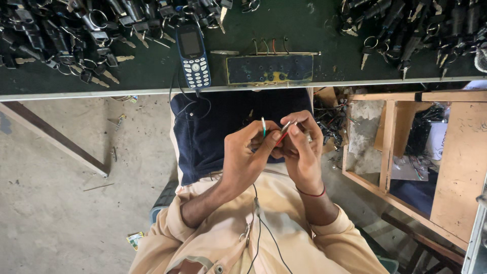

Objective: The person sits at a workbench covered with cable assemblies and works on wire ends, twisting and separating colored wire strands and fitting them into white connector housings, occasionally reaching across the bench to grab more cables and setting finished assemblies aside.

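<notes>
Both hands meet over the lap, just below the tabletop point(152, 92) edge. The left hand point(246, 157) has a narrow grip, thumb and forefinger pinched on thin wires point(264, 128); a green-and-white end sticks up above the fingers, likely held so to keep the tip free and steady. The right hand point(303, 152) curls close against it, fingers closed on a red wire point(282, 136) and what looks like a small metal piece at its fingertips; I cannot tell exactly what that is. The hands touch, which probably steadies such fine work.

Above the hands, on the tabletop, lies a dark board point(269, 69) with coloured wire stubs rising from its far edge. Left of the board rests a blue phone point(193, 55), its cord hanging over the edge toward the lap. Piles of black-headed keys point(66, 35) fill the tabletop's far left and far right. Right of the hands stands a wooden frame point(406, 147).
</notes>
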Demonstrator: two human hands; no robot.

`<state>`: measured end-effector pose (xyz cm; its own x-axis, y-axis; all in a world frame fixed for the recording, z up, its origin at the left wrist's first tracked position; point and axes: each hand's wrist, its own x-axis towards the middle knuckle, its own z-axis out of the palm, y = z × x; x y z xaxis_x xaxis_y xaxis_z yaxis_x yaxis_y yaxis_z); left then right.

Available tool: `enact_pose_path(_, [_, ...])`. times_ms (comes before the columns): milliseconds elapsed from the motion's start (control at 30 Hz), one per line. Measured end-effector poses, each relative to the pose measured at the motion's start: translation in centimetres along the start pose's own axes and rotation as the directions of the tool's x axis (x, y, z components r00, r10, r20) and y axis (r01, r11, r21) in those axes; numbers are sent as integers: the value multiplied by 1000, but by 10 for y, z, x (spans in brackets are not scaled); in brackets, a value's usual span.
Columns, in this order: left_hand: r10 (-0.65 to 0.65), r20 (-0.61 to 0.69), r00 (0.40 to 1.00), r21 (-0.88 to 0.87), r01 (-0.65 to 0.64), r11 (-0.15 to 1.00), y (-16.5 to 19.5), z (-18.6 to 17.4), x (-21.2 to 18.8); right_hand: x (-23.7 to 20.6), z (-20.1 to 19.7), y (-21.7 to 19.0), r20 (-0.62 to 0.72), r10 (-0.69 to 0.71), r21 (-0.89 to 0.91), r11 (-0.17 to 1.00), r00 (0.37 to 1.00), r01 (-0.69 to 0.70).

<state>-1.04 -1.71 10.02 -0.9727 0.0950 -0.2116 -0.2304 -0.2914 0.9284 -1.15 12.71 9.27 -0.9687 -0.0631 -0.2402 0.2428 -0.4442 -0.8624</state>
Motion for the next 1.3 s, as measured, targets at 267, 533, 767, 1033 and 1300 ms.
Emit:
enact_pose_path(267, [108, 84, 991, 65, -114, 991, 0, -5, 1, 4, 1, -2, -163, 32, -21, 999, 986, -35])
enact_pose_path(533, [22, -24, 999, 43, -21, 999, -1, -3, 5, 3, -7, -3, -123, -2, -46, 999, 992, -4])
enact_pose_path(767, [13, 53, 999, 165, -21, 986, -3, -3, 6, 0, -19, -2, -115, 40, -87, 995, 993, -50])
enact_pose_path(1033, [-9, 126, 992, 117, -6, 993, -4, -4, 9, 2, -26, -8, 10, 40, -179, 983, 999, -37])
enact_pose_path(1300, [-61, 185, 981, -1, 62, 998, -15, -9, 15, 14, -22, -18, 92, 72, 157, 984, 993, -86])
